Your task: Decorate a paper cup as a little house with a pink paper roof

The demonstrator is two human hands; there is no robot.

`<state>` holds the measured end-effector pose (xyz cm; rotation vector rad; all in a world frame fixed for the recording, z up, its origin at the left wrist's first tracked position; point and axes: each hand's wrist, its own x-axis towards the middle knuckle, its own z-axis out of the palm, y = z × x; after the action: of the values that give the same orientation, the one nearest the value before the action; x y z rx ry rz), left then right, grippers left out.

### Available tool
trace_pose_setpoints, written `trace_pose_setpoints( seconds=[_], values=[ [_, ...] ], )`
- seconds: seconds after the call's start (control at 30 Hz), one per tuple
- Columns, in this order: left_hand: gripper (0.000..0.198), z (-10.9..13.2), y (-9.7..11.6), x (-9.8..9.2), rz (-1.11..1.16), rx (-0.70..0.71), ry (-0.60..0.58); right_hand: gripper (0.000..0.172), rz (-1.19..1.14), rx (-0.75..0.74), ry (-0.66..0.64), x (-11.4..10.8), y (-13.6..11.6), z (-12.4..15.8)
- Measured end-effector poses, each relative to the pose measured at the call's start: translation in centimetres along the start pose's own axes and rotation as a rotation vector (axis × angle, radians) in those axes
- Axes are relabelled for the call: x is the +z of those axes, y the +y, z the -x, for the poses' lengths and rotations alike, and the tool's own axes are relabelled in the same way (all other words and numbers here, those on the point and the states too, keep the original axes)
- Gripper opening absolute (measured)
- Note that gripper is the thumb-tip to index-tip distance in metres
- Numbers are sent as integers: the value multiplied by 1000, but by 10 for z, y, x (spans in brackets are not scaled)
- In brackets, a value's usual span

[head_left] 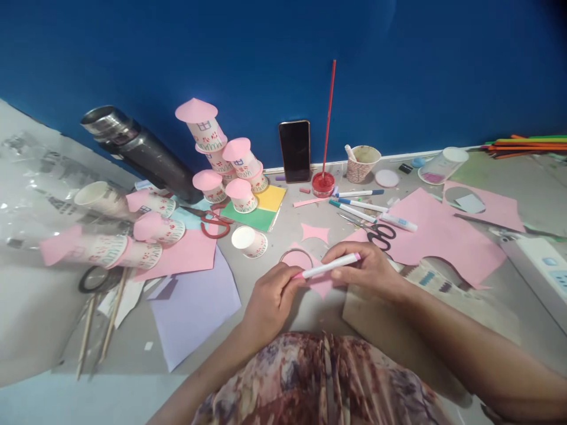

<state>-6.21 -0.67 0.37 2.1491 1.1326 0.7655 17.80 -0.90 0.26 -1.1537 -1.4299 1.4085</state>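
Observation:
A white marker (pixel 328 265) with pink ends is held level between my two hands. My left hand (pixel 272 295) pinches its pink left end. Around its right part the fingers of my right hand (pixel 367 268) are closed. Beneath the marker lies a piece of pink paper (pixel 322 288), with a thin round ring (pixel 296 250) on it, both partly covered by my hands. A small pink paper scrap (pixel 315 232) is just beyond. To the left of them stands a decorated paper cup (pixel 250 242).
Paper-cup towers with pink cone roofs (pixel 206 130) stand at the back left, near a dark flask (pixel 146 156). A phone (pixel 295 151) leans on the blue wall. Black-handled scissors (pixel 381 235), several markers (pixel 361 193) and cut pink paper (pixel 432 230) lie rightward. Purple paper (pixel 199 313) lies left.

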Motion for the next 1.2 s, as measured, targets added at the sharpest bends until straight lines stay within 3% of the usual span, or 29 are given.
trace_pose_setpoints(
  seconds=[0.07,0.17,0.23,0.33,0.4,0.5,0.6,0.73,0.8,0.87,1.07,1.2],
  values=[
    [25,-1,6,3,82,-75,-18,33,-173,58,-11,7,3,0],
    [28,1,10,2,168,-194,-64,35,-231,128,-17,11,6,-1],
    [31,7,7,-4,184,-288,-87,36,-277,144,117,1,4,-4],
    [34,23,-7,-19,99,-386,-38,37,-382,33,468,-25,-1,-11],
    [33,34,-19,-26,-6,-375,25,38,-358,-26,542,-38,-4,-15],
    [30,45,-34,-28,-200,-267,92,37,-259,20,503,-37,-3,-18],
    [19,46,-37,-21,-395,-73,206,36,-174,91,427,-25,1,-17],
    [16,36,-29,-8,-371,211,257,34,-68,110,436,-23,4,-17],
    [15,30,-26,-2,-335,266,237,34,-26,117,449,-26,5,-18],
    [11,25,-25,3,-347,236,219,34,-1,124,438,-27,6,-18],
    [60,15,-28,15,-466,118,121,31,27,135,387,-21,9,-15],
    [62,15,-31,19,-506,69,61,31,45,155,390,-20,9,-14]
  ],
)
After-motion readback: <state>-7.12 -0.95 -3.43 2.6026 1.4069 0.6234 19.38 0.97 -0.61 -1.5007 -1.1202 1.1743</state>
